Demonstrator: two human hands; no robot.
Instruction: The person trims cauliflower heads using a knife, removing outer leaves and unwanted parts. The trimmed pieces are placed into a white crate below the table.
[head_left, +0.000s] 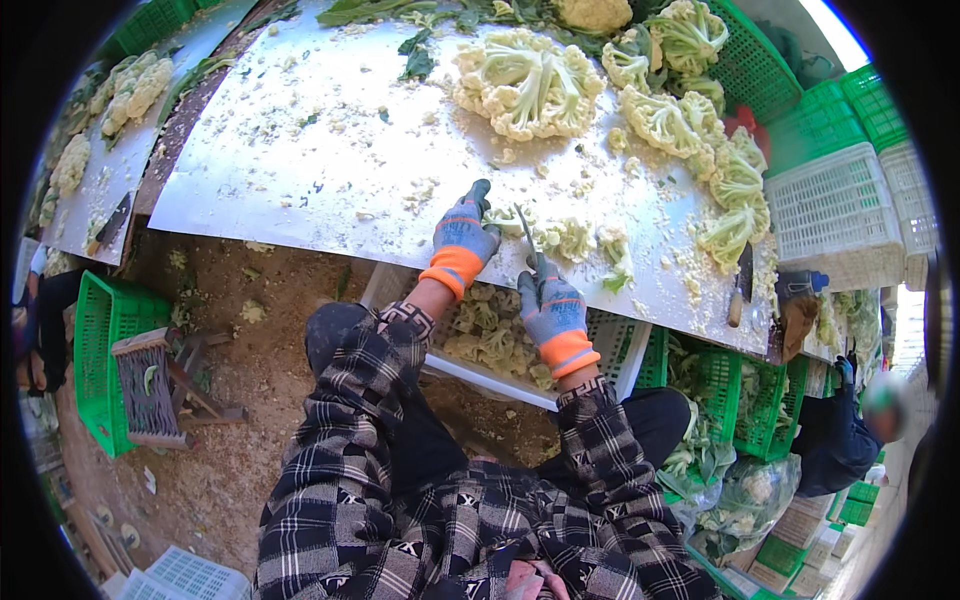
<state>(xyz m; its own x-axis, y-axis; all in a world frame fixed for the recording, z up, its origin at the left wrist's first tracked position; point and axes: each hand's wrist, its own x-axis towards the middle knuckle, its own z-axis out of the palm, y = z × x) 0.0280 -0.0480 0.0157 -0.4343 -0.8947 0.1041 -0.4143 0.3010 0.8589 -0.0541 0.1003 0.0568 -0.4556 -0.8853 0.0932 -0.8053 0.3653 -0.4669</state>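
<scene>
My left hand (466, 229), in a grey glove with an orange cuff, rests at the table's near edge, its fingers against a small cauliflower floret (506, 221). In my gloved right hand (553, 300) is a knife (525, 226), its narrow blade pointing away from me beside that floret. Several cut cauliflower pieces (571, 238) lie just right of the blade. A large cauliflower cluster (529, 84) sits stem up farther back. More cut cauliflower sections (660, 124) line the table's right side. Below my hands, a white crate (491, 386) holds florets (491, 330).
Crumbs and leaf scraps cover the metal-topped table (247, 187). A second knife (741, 285) lies near its right edge. Green crates (720, 390) with leaves stand below right; another green crate (101, 367) and a wooden folding stool (150, 390) are at left. Co-workers (836, 431) are at both sides.
</scene>
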